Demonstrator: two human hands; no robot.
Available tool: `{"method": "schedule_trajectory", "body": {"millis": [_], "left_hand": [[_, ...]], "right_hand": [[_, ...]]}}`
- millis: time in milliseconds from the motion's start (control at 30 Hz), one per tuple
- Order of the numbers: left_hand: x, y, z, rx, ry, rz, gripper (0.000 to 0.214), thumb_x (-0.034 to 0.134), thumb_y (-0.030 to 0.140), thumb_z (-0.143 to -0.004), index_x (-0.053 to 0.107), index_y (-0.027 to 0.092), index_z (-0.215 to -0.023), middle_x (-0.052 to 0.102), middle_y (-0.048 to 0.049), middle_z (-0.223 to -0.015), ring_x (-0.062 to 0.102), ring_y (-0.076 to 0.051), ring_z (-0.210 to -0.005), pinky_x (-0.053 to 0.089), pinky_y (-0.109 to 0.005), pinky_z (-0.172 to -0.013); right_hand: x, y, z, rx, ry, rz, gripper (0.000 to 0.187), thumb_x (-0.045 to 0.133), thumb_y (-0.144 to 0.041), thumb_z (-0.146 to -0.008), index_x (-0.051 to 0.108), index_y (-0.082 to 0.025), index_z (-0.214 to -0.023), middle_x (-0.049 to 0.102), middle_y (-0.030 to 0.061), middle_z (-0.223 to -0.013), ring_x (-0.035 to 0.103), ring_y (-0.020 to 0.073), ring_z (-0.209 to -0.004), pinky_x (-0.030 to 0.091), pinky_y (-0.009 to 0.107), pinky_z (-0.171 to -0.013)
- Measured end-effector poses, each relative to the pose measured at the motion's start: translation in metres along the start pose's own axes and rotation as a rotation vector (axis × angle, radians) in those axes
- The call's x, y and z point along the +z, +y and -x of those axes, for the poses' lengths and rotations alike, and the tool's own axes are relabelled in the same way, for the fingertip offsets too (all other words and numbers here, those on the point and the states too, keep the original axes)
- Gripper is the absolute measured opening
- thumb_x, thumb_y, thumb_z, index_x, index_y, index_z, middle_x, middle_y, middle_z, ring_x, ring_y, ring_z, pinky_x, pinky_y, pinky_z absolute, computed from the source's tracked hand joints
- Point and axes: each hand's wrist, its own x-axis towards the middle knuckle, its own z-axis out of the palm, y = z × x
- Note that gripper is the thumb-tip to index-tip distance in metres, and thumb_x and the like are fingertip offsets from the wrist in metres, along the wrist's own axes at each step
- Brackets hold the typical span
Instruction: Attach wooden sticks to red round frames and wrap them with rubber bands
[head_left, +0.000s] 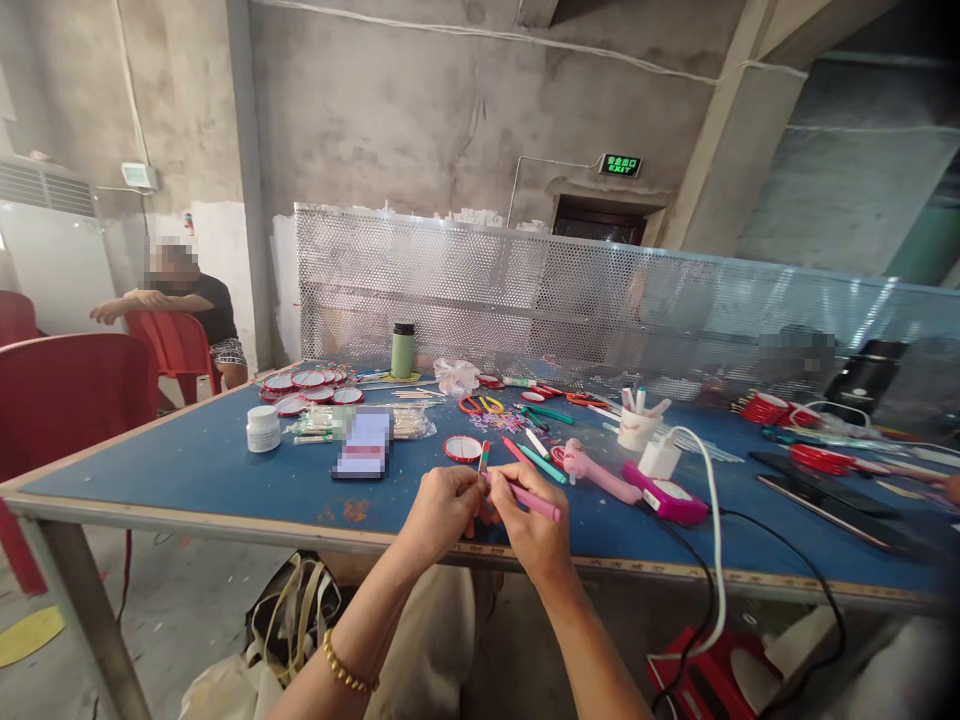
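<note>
Pink and slim, a pen (538, 500) sits in the pinch of the right hand (536, 540), just below and right of the centre of the frame. Close beside it, the left hand (442, 505) has its thumb and fingers pressed together around a small striped stick (484, 456), whose red, white and green end stands up above the fingertips; the lower part is hidden by the hands. Whether the pen touches the stick is too small to tell. A gold bead bracelet (349, 672) circles the left wrist, low in the frame.

Just beyond the hands, a red-rimmed disc (463, 448) lies flat on the blue tabletop (187, 470), with a teal pen (543, 464) to its right. Left of centre are a phone (364, 445) and a white jar (263, 428); right of centre, a white cup (637, 430) holds pens near a magenta box (673, 497). Perforated metal screening (450, 270) crosses the frame behind a green bottle (403, 350). Far left, a person (214, 300) sits on a red chair (174, 345).
</note>
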Motion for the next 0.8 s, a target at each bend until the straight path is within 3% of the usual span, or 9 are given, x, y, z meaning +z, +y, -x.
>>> {"method": "schedule_trajectory", "body": {"millis": [367,800], "left_hand": [[0.0008,-0.0009,0.0008,-0.007,-0.006,-0.005,0.036,0.047,0.036,-0.089,0.063,0.016,-0.064,0.066,-0.0011,-0.059,0.051,-0.009,-0.041,0.036,-0.019,-0.044],[0.0004,0.0014,0.002,-0.02,0.005,-0.021,0.035,0.046,0.036,-0.088,0.062,0.016,-0.063,0.064,-0.0007,-0.058,0.052,-0.01,-0.042,0.037,-0.019,-0.045]], "right_hand": [[0.0004,0.0029,0.0025,0.075,0.074,-0.022,0.018,0.057,-0.026,-0.091,0.064,-0.019,-0.076,0.065,-0.0018,-0.06,0.06,0.0116,-0.046,0.048,0.022,-0.049],[0.0004,0.0022,0.001,0.008,0.009,0.046,0.017,0.056,-0.023,-0.09,0.064,-0.019,-0.076,0.062,-0.0031,-0.055,0.059,0.0122,-0.046,0.047,0.023,-0.051]]}}
